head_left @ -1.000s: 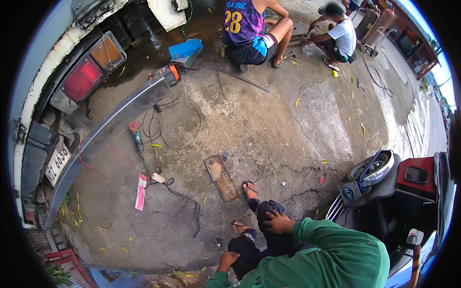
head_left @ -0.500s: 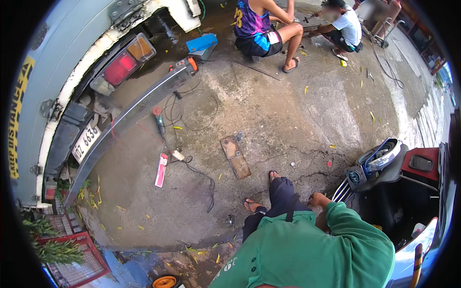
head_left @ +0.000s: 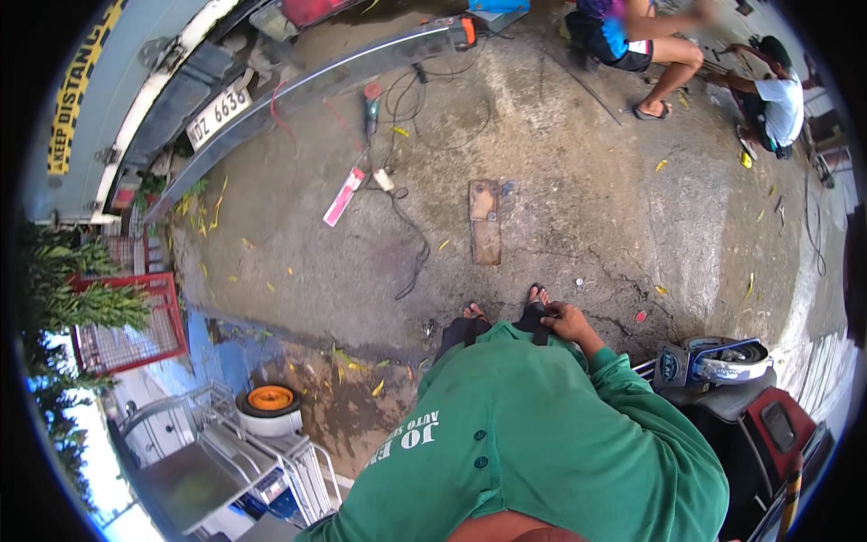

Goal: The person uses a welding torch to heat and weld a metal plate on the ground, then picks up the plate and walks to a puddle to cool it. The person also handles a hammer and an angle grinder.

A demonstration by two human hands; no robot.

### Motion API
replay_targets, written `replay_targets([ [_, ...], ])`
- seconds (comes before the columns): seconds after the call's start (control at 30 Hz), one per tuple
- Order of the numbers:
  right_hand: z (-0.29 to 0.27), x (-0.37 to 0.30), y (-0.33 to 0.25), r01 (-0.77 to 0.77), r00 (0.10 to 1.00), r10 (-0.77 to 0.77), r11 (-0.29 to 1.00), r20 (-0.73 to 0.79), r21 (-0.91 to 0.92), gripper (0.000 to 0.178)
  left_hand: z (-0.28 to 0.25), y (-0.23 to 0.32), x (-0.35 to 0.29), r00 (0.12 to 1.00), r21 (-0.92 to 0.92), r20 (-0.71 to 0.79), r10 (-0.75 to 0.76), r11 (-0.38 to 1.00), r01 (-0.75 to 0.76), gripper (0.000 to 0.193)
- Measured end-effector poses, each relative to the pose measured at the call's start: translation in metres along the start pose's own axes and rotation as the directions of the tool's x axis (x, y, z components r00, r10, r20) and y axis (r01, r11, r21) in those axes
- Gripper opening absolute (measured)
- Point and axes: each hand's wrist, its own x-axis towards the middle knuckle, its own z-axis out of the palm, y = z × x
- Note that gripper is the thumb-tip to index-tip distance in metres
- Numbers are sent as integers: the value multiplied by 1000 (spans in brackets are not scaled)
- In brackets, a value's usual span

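Note:
My right hand (head_left: 566, 322) is at the front of my dark trousers, by the hem of my green shirt (head_left: 542, 406). Its fingers curl in beside a dark strap (head_left: 542, 333); whether they pinch cloth or the strap I cannot make out. My left hand does not show. Past my sandalled feet, a rusty hinged metal plate (head_left: 485, 237) lies flat on the concrete. Farther left are an angle grinder (head_left: 371, 116) with a reddish disc, a pink-and-white flat box (head_left: 343, 197) and a white socket end (head_left: 384, 180) on a dark cord.
A long grey metal beam (head_left: 316, 79) runs beside a parked truck (head_left: 81, 99). One person (head_left: 632, 50) sits and another (head_left: 777, 99) squats at the far right. A motorcycle (head_left: 722, 366) stands near right. An orange-hubbed wheel (head_left: 270, 398) and red mesh frame (head_left: 173, 312) are near left.
The view has swung, so the floor things sit higher and the wheel and metal racks show at lower left. My right hand has moved from beside my thigh to my trouser front.

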Motion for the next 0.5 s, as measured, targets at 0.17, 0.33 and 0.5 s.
replay_targets([
  [0.17, 0, 6, -62, 333, 914, -308, 941, 263, -55, 44, -3, -4, -51, 986, -23, 153, -72, 997, 77, 22],
  [0.33, 0, 5, -93, 359, 903, -359, 932, 236, 47, 30, -71, -10, -51, 920, -141, 369, -133, 970, 197, 23],
  [0.5, 56, 38, -99, 260, 925, -286, 957, 249, 133, 19, -144, -19, 58, 946, 56, -286, 152, 988, -142, 31],
])
